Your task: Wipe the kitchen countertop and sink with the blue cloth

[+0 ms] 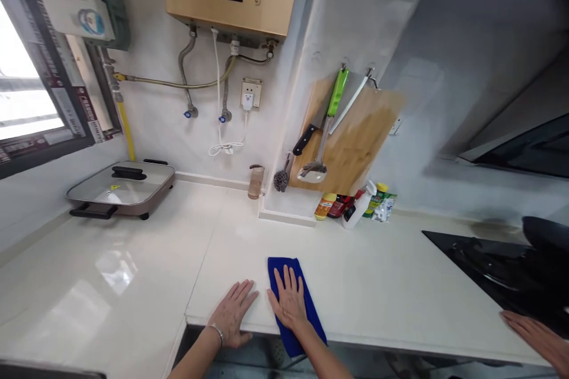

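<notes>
A folded blue cloth (288, 343) lies across the front edge of the white countertop (373, 290), its near end hanging over the edge. My right hand (290, 302) rests flat on top of the cloth, fingers spread, palm down. To the left of it, my left hand (232, 311), with a bracelet at the wrist, lies on the bare counter edge. Its fingers are stretched out and hold nothing; the thumb points toward the edge.
Another person's hand (531, 331) touches the counter's right end by the black stove (502, 266). An electric pan with a glass lid (128, 189) sits at left. Bottles (358, 207) stand along the wall beneath a hanging cutting board (355, 142); a jar (256, 182) is nearby.
</notes>
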